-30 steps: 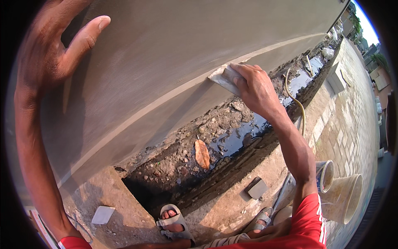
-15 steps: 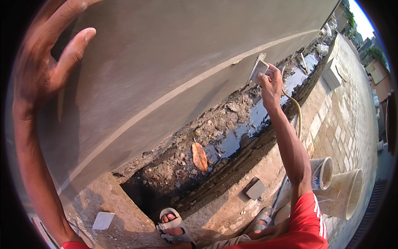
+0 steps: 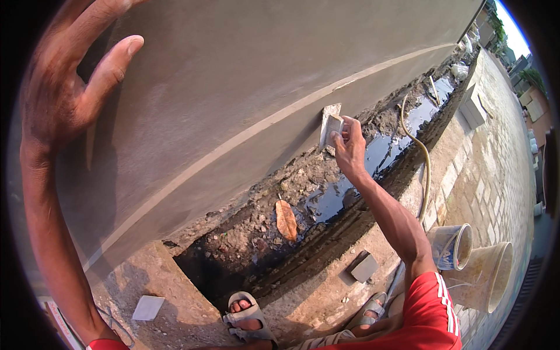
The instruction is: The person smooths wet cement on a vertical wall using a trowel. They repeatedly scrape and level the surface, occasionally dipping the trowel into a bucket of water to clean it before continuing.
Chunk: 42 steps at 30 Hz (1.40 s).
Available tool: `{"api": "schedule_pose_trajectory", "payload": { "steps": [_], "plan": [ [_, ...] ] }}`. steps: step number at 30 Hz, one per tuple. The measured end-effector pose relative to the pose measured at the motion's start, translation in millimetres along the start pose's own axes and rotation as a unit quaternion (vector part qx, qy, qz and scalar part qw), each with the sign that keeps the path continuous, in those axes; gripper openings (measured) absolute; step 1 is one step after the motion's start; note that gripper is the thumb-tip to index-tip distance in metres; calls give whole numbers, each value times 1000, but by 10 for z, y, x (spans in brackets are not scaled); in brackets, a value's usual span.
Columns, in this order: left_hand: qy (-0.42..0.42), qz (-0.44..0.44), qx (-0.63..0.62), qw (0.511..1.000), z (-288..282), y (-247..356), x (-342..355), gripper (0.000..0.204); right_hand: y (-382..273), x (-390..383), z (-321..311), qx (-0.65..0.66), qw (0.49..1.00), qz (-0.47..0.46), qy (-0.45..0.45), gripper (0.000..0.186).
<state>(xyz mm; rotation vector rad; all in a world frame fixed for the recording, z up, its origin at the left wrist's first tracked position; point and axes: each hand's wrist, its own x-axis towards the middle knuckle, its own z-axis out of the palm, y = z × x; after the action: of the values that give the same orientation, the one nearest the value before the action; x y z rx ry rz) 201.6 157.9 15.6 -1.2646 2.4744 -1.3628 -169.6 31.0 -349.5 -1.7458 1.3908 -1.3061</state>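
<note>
In my right hand [image 3: 350, 149] is a small plastering float [image 3: 334, 127], a flat pale plate with a blocky grey grip. My fingers and thumb are closed around the grip. The plate lies against the lower part of the smooth grey wall [image 3: 210, 76], below a pale raised band [image 3: 227, 153]. At the upper left, my left hand [image 3: 67, 99] is raised close to the wall with thumb and fingers apart and nothing in it. Its fingertips run out of view, so I cannot tell whether they touch the wall.
A ditch with dark water [image 3: 326, 201], rubble and a brown leaf [image 3: 286, 220] runs along the wall's foot. My sandalled feet [image 3: 248, 318] stand at its concrete edge. A grey block [image 3: 364, 266], two buckets [image 3: 493, 280], a hose [image 3: 429, 169] and a white tile-like square [image 3: 148, 308] lie about.
My right hand has brought the float down and to the left along the wall, nearer to me. My left hand stays almost where it was.
</note>
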Motion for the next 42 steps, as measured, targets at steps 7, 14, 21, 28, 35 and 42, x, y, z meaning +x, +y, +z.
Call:
{"api": "schedule_pose_trajectory", "payload": {
  "steps": [7, 14, 21, 28, 35, 42],
  "plan": [
    [-7, 1, 1, 1000, -45, -29, 2, 43, -233, 328, -148, 117, 988, -46, 85, 42],
    [6, 5, -5, 1000, 27, 38, 27, 42, -197, -196, -60, -27, 997, -16, -71, 42],
    [6, 0, -13, 1000, 80, 18, -15, 42, -479, 136, -85, 50, 995, -62, 53, 41],
    [4, 4, -9, 1000, 54, 6, -2, 42, -81, -239, -135, -11, 998, -60, -35, 45],
    [5, 0, -25, 1000, 113, -15, 6, 42, -507, 633, -959, -195, 972, -107, 79, 42],
    [-5, -16, -58, 998, 110, 11, 10, 43, -637, 968, -1094, -312, 935, -166, 30, 38]
  ]
}}
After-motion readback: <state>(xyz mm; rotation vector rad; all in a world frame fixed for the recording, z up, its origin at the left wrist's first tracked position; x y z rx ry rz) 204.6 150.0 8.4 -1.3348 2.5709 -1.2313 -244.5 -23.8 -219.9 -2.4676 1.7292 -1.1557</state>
